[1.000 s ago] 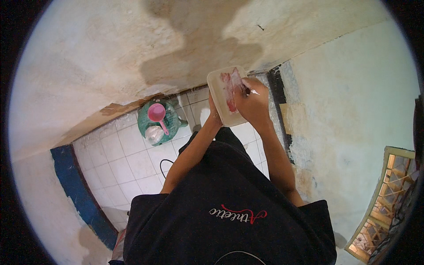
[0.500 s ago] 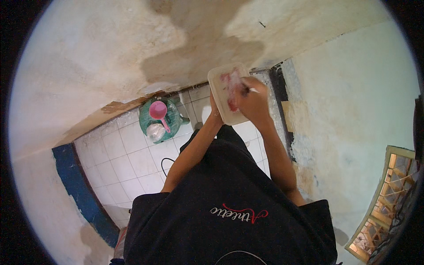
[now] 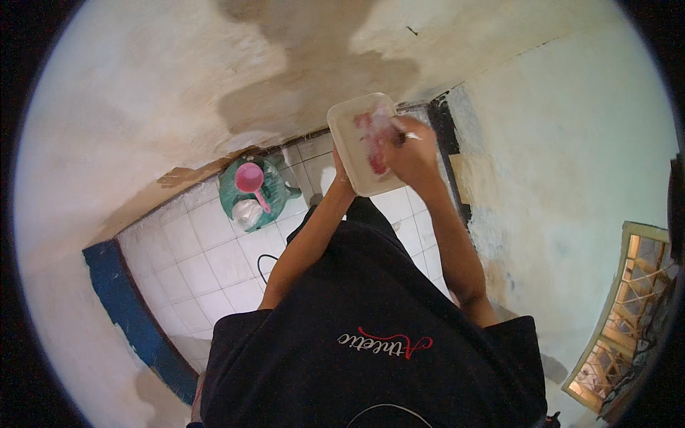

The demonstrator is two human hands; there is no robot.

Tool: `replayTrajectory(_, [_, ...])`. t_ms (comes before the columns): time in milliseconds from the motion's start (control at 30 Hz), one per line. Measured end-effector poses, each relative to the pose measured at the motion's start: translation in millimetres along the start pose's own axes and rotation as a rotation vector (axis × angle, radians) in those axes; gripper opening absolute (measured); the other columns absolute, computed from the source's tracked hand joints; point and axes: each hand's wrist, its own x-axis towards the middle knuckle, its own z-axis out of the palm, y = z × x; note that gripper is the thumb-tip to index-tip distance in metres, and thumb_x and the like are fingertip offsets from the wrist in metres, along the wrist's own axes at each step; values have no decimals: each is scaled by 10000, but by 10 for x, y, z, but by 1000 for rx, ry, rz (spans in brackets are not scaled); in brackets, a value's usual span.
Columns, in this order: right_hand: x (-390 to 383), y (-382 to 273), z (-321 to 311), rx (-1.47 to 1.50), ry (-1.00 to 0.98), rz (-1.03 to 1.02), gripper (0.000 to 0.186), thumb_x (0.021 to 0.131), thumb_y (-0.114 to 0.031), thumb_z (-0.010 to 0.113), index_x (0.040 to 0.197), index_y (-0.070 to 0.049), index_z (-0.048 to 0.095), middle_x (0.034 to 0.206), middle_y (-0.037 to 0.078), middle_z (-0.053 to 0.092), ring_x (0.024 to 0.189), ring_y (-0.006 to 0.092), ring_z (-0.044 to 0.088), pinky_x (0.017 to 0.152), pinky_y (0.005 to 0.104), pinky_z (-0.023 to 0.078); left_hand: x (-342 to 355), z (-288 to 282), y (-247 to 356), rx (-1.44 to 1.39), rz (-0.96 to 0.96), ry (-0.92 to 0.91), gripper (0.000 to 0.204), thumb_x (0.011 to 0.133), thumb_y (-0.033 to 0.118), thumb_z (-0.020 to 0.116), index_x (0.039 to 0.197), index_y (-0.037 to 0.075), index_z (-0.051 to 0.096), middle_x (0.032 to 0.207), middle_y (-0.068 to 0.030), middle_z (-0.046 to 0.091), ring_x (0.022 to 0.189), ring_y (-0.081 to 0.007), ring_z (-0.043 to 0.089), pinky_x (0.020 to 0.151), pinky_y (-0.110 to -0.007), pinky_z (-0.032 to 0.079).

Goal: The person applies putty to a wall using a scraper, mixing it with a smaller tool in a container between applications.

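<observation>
A shallow cream plastic tray (image 3: 346, 132) with rounded corners is held up in front of my body. Red smears and some whitish stuff mark its inside. My left hand (image 3: 341, 171) grips the tray's left side, its fingers mostly hidden underneath. Over the tray's right half, my right hand (image 3: 415, 153) is closed round a slim tool, of which a short white part shows by the thumb. Motion blurs the tool's working end, so its kind cannot be made out.
Low on the left stands a green plastic stool (image 3: 232, 189) bearing a pink dipper (image 3: 249, 178) and a white plastic bag (image 3: 247, 214). A stained wall (image 3: 178, 85) rises ahead, with another wall (image 3: 556, 157) at right. White tiles (image 3: 193, 239) cover the floor.
The whole view has shifted slightly, so the tray and stool appear a little higher and further left. My right hand still works over the tray, with the tool blurred at its tip.
</observation>
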Motion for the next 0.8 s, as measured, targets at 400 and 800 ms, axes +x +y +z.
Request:
replayTrajectory(400, [54,-35,-324,-117,53,-100,68,814,3,669,867,40,649,744,88,586,643,136,533,588,268,441,26,357,-65,204,-41,-37,633,927,534,412,1405,119,431,1383,-122,500,1240,-322,514,1062,-505,419])
replayTrajectory(800, [-117,-181,-139,39,147,-101,75,792,-24,679,865,-6,678,743,164,622,650,300,604,598,366,476,247,-564,40,421,74,-2,576,923,508,417,1303,89,523,1266,-127,589,1153,-319,573,983,-514,485])
